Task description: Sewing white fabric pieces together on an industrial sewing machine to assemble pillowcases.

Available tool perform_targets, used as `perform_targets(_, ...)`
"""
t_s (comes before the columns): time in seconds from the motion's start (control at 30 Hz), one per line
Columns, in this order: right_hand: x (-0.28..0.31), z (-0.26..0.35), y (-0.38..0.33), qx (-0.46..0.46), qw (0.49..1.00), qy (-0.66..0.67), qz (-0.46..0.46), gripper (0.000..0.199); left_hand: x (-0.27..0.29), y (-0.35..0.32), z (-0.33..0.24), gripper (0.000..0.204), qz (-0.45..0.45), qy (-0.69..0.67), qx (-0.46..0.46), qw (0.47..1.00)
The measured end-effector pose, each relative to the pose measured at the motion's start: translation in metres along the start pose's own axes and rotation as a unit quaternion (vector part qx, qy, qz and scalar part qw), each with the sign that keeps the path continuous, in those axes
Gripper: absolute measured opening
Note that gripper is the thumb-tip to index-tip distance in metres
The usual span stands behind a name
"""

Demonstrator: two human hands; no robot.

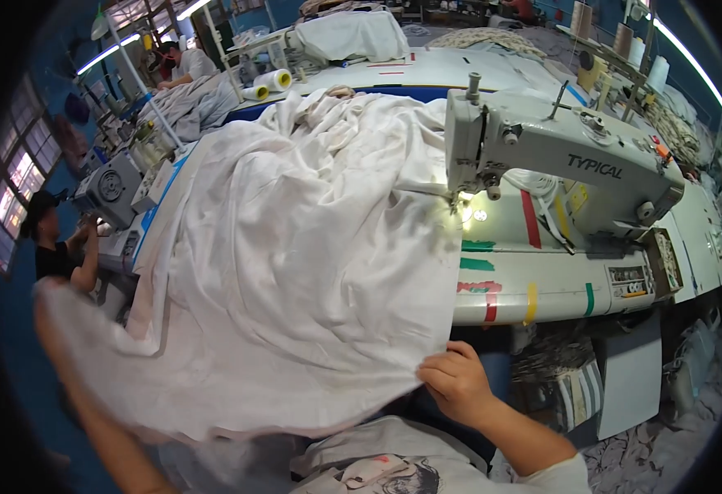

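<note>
A large white cloth (295, 247) spreads in loose folds over the sewing table and hangs down toward me. Its right edge runs up to the needle area of a sewing machine (558, 148), where a small lamp glows. My right hand (457, 379) pinches the cloth's near right corner, below the table's front edge. At the far left my left hand (46, 303) is raised at the cloth's lifted left end; motion blurs it and its fingers cannot be made out. Whether the cloth lies under the presser foot is too small to tell.
Coloured tape strips (491, 303) mark the table right of the cloth. A small parts tray (629, 281) sits near its front right. A person (60, 243) works at another machine on the left; a second person (184, 66) is farther back. Yellow-cored thread cones (274, 81) lie behind the cloth.
</note>
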State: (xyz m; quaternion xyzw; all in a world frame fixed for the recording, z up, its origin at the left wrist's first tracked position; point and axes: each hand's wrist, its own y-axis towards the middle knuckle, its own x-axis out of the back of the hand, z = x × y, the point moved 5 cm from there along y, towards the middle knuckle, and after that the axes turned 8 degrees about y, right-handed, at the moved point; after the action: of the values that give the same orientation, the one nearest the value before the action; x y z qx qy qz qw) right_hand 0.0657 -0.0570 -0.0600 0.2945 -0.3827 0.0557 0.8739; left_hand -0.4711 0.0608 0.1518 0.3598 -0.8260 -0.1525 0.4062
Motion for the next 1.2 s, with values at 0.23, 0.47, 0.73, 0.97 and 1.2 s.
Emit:
perform_targets(0.23,0.039,-0.017,-0.021,-0.126,0.989,0.066,-0.051,0.027,-0.371,-0.210,-0.218,0.013,0.392,-0.266,-0.247,0.845)
perform_targets(0.47,0.027,-0.039,-0.035,-0.185,0.977,0.105,-0.032,0.028,-0.385,-0.203,-0.185,0.010,0.417,-0.208,-0.267,0.843)
perform_targets(0.73,0.033,-0.044,-0.007,-0.206,0.965,0.149,-0.069,0.016,-0.421,-0.184,-0.185,0.011,0.410,-0.216,-0.251,0.850)
perform_targets(0.97,0.046,-0.068,0.025,-0.199,0.971,0.125,-0.053,0.012,-0.461,-0.164,-0.200,0.020,0.430,-0.214,-0.244,0.842)
perform_targets(1.2,0.055,-0.102,0.057,-0.192,0.973,0.105,-0.069,0.010,-0.492,-0.150,-0.219,0.016,0.434,-0.212,-0.265,0.835)
